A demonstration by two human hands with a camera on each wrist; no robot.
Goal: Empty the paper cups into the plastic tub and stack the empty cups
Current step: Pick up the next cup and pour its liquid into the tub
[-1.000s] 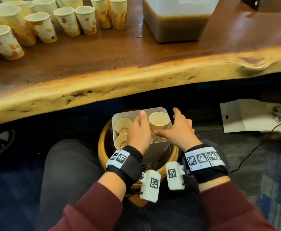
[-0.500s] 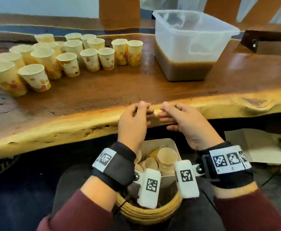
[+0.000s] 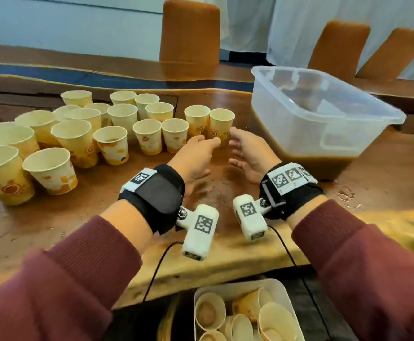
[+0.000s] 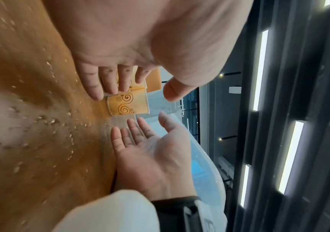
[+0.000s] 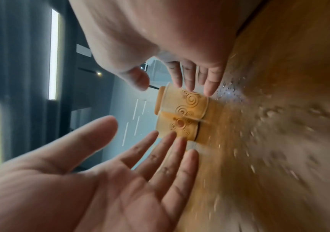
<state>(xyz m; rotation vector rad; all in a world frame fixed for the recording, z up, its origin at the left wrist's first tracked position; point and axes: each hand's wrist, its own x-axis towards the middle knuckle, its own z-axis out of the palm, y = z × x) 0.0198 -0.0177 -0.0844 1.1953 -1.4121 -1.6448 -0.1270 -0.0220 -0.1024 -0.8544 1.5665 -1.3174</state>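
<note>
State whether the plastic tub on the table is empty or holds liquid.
Holds liquid: the plastic tub shows brown liquid filling its lower part through the clear wall.

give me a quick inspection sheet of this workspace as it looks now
surface: wooden table, wet with droplets.
job's things: paper cups upright at left; two swirl cups nearest the hands; plastic tub holds brown liquid.
clutter: bin of used cups below the table edge.
grippers: left hand and right hand open, flanking the swirl cups, no grip yet.
cables: black wires from the wrist cameras.
surroundings: orange chairs behind.
</note>
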